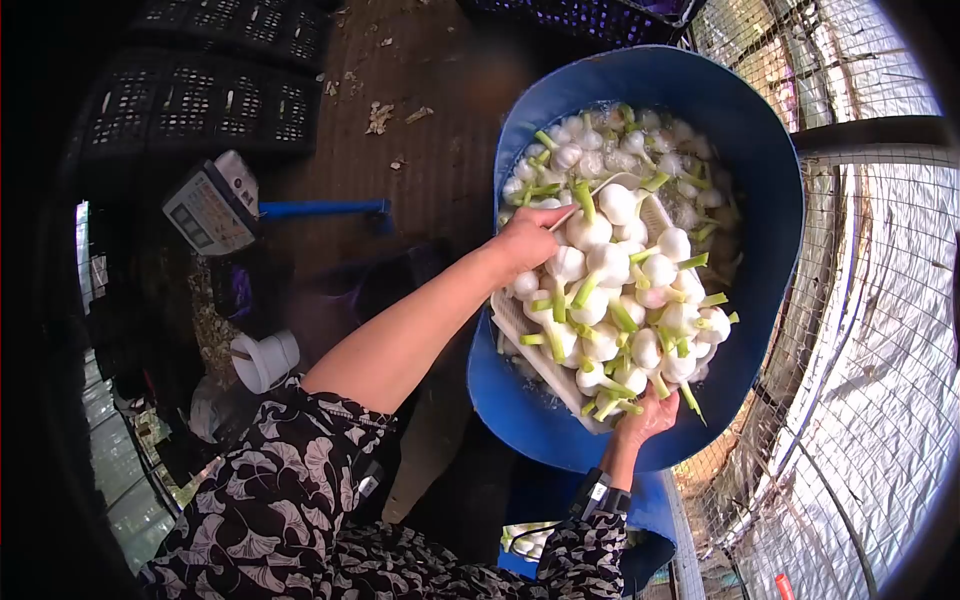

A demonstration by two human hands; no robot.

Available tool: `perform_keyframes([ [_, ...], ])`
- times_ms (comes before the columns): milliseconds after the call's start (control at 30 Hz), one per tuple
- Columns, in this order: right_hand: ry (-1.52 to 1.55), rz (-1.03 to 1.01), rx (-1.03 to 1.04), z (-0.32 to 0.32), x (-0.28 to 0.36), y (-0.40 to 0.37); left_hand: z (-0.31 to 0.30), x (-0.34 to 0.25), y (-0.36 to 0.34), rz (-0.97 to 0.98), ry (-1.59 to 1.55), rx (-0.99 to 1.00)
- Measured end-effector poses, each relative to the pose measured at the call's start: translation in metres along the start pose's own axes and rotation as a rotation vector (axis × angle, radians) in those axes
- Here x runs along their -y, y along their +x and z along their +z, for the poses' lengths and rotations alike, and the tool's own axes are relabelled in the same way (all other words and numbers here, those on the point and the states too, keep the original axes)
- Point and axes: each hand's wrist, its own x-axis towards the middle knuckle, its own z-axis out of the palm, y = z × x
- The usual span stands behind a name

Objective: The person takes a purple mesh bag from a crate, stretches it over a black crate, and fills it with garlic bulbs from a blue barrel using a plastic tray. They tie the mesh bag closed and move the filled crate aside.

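A white plastic basket [548,362] heaped with garlic bulbs [608,262], their green stems cut short, is held tilted over a large blue tub [740,105]. My left hand [530,240] is closed on the basket's upper left edge. At the lower right edge my right hand [652,414] grips the basket, its fingers partly hidden under bulbs. More garlic bulbs float in the tub's water behind the basket.
Black crates [215,95] are stacked at the upper left, above a digital scale [212,215] and a white container [264,360]. Wire mesh [830,290] runs along the right. A second blue tub [655,510] stands below, near a container of garlic [530,542].
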Motion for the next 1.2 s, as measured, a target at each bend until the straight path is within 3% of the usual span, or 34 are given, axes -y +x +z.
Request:
perform_keyframes([
  [167, 0.082, -0.025, 0.017, 0.014, -0.003, -0.004, -0.02, 0.004, -0.003, 0.047, 0.11, -0.035],
  [300, -0.026, -0.088, 0.037, 0.016, 0.004, -0.004, -0.027, 0.006, -0.01, 0.077, 0.023, -0.009],
  [500, 0.047, -0.152, 0.097, 0.003, -0.007, 0.007, -0.032, 0.014, -0.019, 0.106, -0.063, 0.004],
  [567, 0.163, -0.09, 0.199, -0.003, -0.005, 0.005, -0.036, 0.025, -0.021, 0.132, 0.008, -0.047],
  [600, 0.399, 0.117, 0.293, -0.015, -0.017, 0.021, -0.041, 0.027, -0.027, 0.144, 0.071, -0.081],
  [633, -0.066, -0.28, 0.097, -0.003, 0.002, -0.003, -0.042, 0.035, -0.026, 0.186, -0.017, -0.099],
  [700, 0.078, -0.197, 0.193, 0.008, 0.042, -0.04, -0.052, 0.031, -0.046, 0.227, 0.004, -0.107],
  [833, -0.075, -0.36, 0.206, 0.0, 0.048, -0.063, -0.096, 0.036, -0.1, 0.226, -0.233, 0.016],
  [967, -0.11, -0.506, 0.263, 0.01, 0.038, -0.106, -0.168, 0.05, -0.202, 0.293, -0.328, -0.124],
  [1033, -0.232, -0.528, 0.38, 0.031, 0.069, -0.183, -0.208, 0.078, -0.244, 0.225, -0.326, -0.233],
  [1100, -0.175, -0.661, 0.609, 0.048, 0.037, -0.205, -0.243, 0.123, -0.274, 0.222, -0.426, -0.322],
  [1167, 0.074, -0.222, 0.706, 0.074, 0.012, -0.249, -0.276, 0.152, -0.315, 0.129, -0.533, -0.423],
  [1200, -0.08, -0.268, 0.739, 0.088, 0.004, -0.27, -0.291, 0.168, -0.332, 0.094, -0.581, -0.46],
])
